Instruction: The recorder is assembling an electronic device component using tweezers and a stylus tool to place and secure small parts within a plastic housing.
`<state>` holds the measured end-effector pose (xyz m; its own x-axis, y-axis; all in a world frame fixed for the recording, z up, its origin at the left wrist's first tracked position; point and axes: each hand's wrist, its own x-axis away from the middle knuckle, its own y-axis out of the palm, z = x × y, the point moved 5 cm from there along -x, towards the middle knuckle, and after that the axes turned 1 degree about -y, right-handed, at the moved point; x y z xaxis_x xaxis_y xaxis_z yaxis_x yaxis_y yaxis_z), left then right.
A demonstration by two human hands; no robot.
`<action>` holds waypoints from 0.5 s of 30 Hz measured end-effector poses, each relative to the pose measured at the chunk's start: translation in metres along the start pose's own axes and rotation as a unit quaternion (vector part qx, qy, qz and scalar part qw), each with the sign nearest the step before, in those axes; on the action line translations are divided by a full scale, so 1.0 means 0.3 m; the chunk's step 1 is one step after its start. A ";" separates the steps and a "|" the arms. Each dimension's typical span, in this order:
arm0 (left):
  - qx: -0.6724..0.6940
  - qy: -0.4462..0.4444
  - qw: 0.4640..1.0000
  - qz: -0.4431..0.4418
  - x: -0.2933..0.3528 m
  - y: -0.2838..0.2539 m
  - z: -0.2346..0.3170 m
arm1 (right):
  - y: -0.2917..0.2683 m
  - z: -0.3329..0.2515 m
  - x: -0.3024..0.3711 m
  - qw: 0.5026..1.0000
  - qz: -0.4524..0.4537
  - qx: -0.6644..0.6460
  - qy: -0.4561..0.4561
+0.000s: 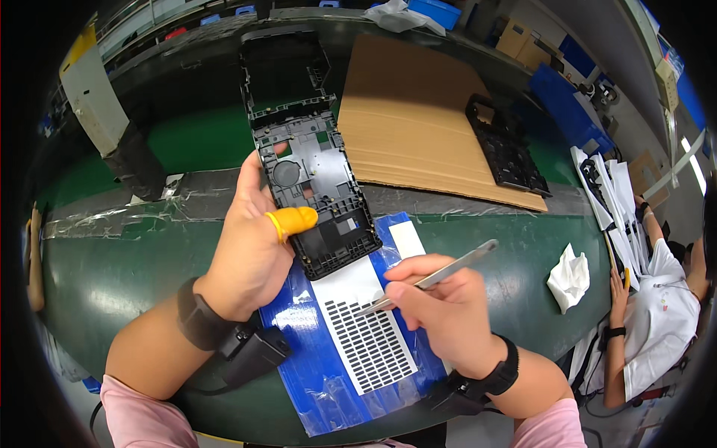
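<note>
While the frame [317,194] is held upright over the table [134,261] in the closed left hand [250,250], tweezers [441,274] are pinched in the right hand [448,310], tips touching the sticker sheet [370,336] just below the frame.

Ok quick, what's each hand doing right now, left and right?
Left hand: closed around a black plastic frame, thumb in an orange finger cover on it.
Right hand: closed on metal tweezers, tips at the white sticker sheet.
</note>
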<state>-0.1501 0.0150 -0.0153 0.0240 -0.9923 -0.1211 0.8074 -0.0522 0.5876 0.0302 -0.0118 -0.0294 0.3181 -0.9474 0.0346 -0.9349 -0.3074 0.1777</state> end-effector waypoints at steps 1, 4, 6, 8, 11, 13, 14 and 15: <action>0.000 0.000 1.000 0.000 0.002 0.001 0.001 | -0.007 0.009 -0.007 1.000 0.000 -0.001 0.000; 0.027 -0.001 1.000 0.004 0.004 0.002 -0.008 | -0.026 0.031 -0.029 1.000 -0.023 0.009 -0.007; 0.041 -0.007 0.999 0.020 0.010 -0.003 -0.014 | -0.027 0.042 -0.040 1.000 -0.025 0.002 -0.004; 0.048 -0.013 0.998 0.038 0.014 0.001 -0.017 | -0.025 0.045 -0.042 1.000 -0.023 -0.002 -0.003; 0.019 -0.013 0.999 0.027 0.008 -0.012 -0.030 | -0.027 0.048 -0.042 1.000 -0.019 0.011 0.002; 0.035 -0.018 0.999 0.024 0.007 -0.012 -0.038 | -0.028 0.050 -0.041 1.000 -0.025 0.004 0.008; 0.051 -0.024 0.998 0.022 0.007 -0.009 -0.042 | -0.027 0.049 -0.041 1.000 -0.024 0.005 0.008; 0.051 -0.024 0.998 0.022 0.008 -0.008 -0.044 | -0.027 0.047 -0.041 1.000 -0.017 0.007 0.007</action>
<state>-0.1442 0.0143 -0.0275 0.0267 -0.9980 -0.0565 0.7414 -0.0181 0.6708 0.0318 0.0010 -0.0451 0.3524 -0.9349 0.0433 -0.9253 -0.3411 0.1658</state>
